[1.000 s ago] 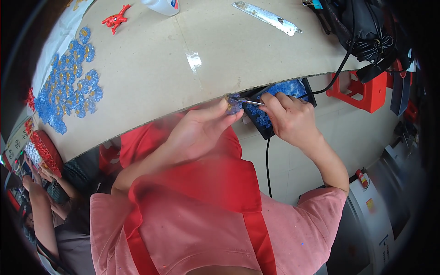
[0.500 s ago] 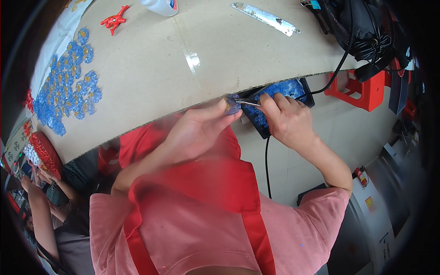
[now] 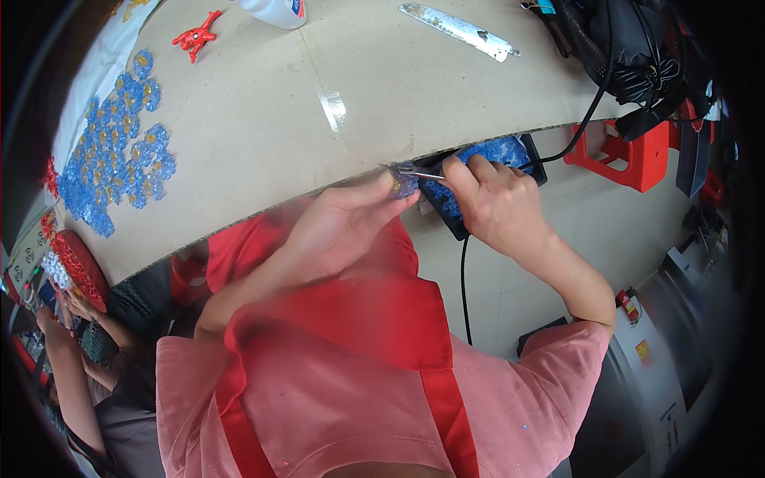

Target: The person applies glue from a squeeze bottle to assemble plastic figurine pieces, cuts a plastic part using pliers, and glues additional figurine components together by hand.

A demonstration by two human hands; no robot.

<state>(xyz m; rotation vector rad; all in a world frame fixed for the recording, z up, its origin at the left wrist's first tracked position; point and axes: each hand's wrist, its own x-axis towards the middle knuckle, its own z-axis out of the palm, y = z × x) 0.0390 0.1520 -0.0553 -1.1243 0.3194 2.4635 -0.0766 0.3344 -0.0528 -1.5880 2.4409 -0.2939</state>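
At the table's front edge my left hand (image 3: pixel 355 209) is closed, thumb and fingers pinching a small blue translucent flower-like piece (image 3: pixel 404 187) with a yellow centre. My right hand (image 3: pixel 500 195) grips a slim silver metal tool (image 3: pixel 430 174), its tip against the top of that piece. The fist hides the tool's other end, so its exact kind cannot be made out. Many similar blue pieces with yellow centres (image 3: pixel 119 131) lie spread on the left of the table. Below the right hand, a black tray (image 3: pixel 460 229) holds blue bits.
A red figure (image 3: pixel 195 37), a white bottle (image 3: pixel 275 11) and a metal strip (image 3: pixel 460 30) rest on the table (image 3: pixel 263 127). A black bag with cables (image 3: pixel 637 56) sits far right, above a red stool (image 3: pixel 637 163). Another person's arm (image 3: pixel 73 374) shows at left, near a red container (image 3: pixel 80 267).
My right hand has shifted slightly left, and the tool's tip reaches further across the blue piece. The left hand stays almost still.
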